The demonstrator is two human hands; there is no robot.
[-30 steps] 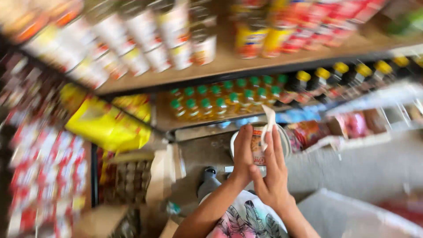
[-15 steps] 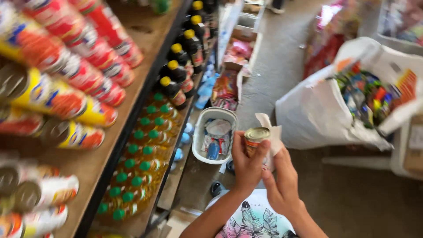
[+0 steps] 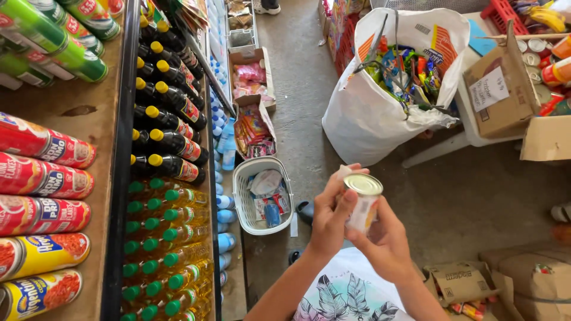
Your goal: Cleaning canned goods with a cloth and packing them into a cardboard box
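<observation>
Both my hands hold a small tin can (image 3: 364, 202) with a plain silver lid, tilted slightly, in front of my chest. My left hand (image 3: 329, 221) wraps the can's left side, with a bit of white cloth or paper (image 3: 344, 172) poking out above its fingers. My right hand (image 3: 388, 245) cups the can from below and from the right. The can's label is blurred. Part of my patterned shirt (image 3: 348, 294) shows below the hands.
Shelves (image 3: 104, 154) at left carry rows of lying cans, dark bottles with yellow caps (image 3: 169, 139) and green-capped oil bottles (image 3: 172, 229). A white basket (image 3: 262, 201) stands on the concrete floor. A big white bag of packets (image 3: 380, 113), cardboard boxes (image 3: 496, 89) and a white table lie at right.
The view has swung from facing the shelves to looking down along the aisle. My hands stay together on the can, which now shows its lid tilted toward me.
</observation>
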